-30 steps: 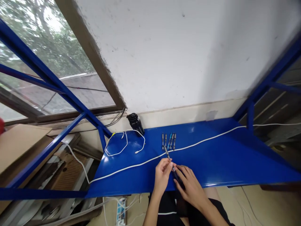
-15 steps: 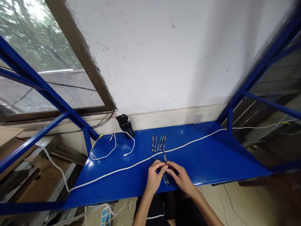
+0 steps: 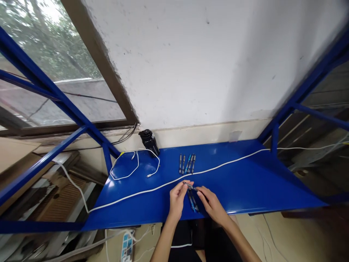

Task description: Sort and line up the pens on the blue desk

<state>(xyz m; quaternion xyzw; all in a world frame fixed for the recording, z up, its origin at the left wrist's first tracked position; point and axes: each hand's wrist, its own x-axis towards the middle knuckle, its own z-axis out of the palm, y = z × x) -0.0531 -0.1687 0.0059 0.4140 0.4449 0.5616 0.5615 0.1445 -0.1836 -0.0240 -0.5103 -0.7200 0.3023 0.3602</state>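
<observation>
Left hand (image 3: pixel 177 201) pinches a slim pen (image 3: pixel 190 186) btw thumb & fingers, just in from front edge of blue metal tabletop (image 3: pixel 253 191). Right hand (image 3: pixel 213 208) has fingers at pen's other end; contact hard to tell. Pen prob. light, stiff, smooth, bit slippery; best held mid-barrel. 2 blue pens (image 3: pixel 192 201) lie below hands; row of pens (image 3: pixel 187 163) sits past white cable (image 3: pixel 226 164).

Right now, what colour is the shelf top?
The shelf top is glossy blue, clearest in the head view.
</observation>
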